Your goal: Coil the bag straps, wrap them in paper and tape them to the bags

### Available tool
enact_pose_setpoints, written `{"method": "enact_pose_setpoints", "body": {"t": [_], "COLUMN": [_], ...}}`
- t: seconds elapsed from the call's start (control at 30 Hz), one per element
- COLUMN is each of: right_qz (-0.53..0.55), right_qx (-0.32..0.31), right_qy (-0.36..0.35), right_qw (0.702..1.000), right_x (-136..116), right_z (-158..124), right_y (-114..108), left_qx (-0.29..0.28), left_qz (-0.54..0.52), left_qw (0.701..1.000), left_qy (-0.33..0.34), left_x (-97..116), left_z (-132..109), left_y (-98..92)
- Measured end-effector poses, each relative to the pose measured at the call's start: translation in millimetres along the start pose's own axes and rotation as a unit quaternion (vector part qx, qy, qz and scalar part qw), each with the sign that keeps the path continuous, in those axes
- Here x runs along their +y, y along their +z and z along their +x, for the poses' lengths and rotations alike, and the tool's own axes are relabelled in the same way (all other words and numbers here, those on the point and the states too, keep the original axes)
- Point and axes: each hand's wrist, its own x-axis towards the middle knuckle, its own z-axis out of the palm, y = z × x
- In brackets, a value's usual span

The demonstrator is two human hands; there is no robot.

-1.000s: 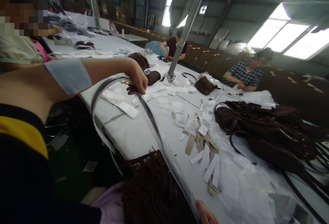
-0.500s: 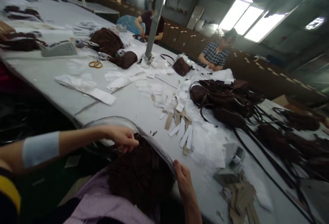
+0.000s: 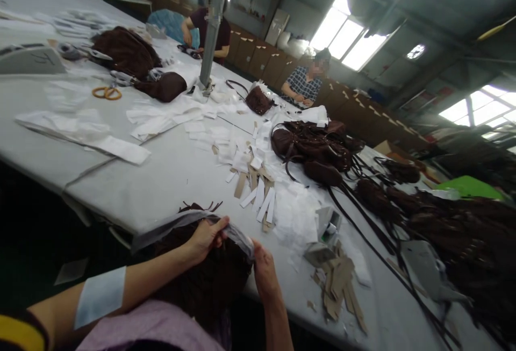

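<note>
A dark brown fringed bag [image 3: 220, 281] lies at the table's near edge, against my lap. Along its upper side curves a pale, translucent wrapping strip [image 3: 177, 223]; whether a strap runs inside it, I cannot tell. My left hand [image 3: 206, 241] is closed on the middle of this strip, thumb laid along it. At the strip's right end, my right hand [image 3: 266, 270] grips it between thumb and fingers. Both hands are close together above the bag. Thin dark fringe ends stick up behind the strip.
White and tan paper strips [image 3: 256, 195] lie beyond my hands. To the right are brown bags [image 3: 310, 147] with long straps, and a tape dispenser [image 3: 328, 224]. Orange-handled scissors [image 3: 107, 93] lie far left. A metal post [image 3: 213, 28] rises from the table; two people work across it.
My left hand has come down from above the bag and closed on the strip near my right hand. My right hand keeps its hold. The camera view has turned right.
</note>
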Motion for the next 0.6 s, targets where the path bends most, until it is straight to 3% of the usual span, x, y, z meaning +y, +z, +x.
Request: {"method": "enact_pose_setpoints", "body": {"t": [0.13, 0.3, 0.5, 0.6], "right_qz": [-0.043, 0.051, 0.113, 0.071], "right_qx": [-0.044, -0.02, 0.05, 0.083], "right_qy": [-0.008, 0.021, 0.077, 0.071], "right_qw": [0.998, 0.998, 0.989, 0.992], "right_x": [1, 13, 23, 23], "right_z": [-1, 1, 13, 14], "right_y": [0, -4, -10, -8], "left_qx": [0.049, 0.049, -0.049, -0.044], "left_qz": [-0.005, -0.047, -0.029, -0.048], "left_qw": [0.995, 0.984, 0.989, 0.99], "left_qy": [0.088, 0.164, 0.134, 0.123], "left_x": [5, 31, 69, 80], "left_z": [12, 14, -15, -39], "left_y": [-7.1, -22.9, -61.9, -91.1]}}
